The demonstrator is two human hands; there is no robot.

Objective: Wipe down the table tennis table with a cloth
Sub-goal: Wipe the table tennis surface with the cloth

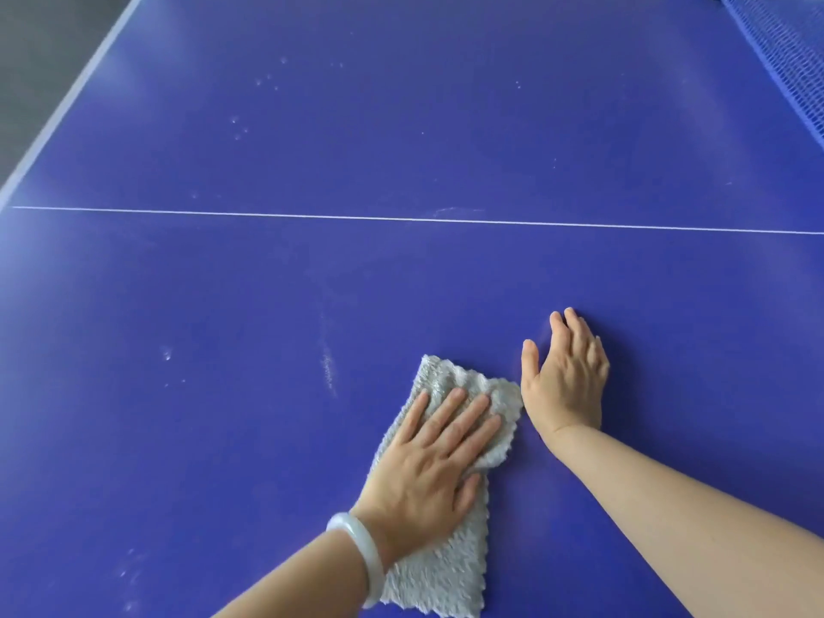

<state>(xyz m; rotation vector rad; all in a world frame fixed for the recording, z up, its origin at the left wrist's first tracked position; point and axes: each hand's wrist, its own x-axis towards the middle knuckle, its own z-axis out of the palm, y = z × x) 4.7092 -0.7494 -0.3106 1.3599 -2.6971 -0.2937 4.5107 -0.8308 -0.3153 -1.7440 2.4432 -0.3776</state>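
A blue table tennis table (401,140) fills the view, with a thin white centre line across it. A grey fluffy cloth (441,568) lies flat on the near part of the table. My left hand (432,466) presses down on the cloth with straight, spread fingers; a pale bangle sits on that wrist. My right hand (566,376) rests flat on the bare table just right of the cloth, fingers straight, touching the cloth's right edge or nearly so.
Whitish smudges and specks mark the surface left of the cloth (327,368) and further out (236,127). The blue net (793,55) runs along the top right. The table's white left edge (67,104) borders a grey floor.
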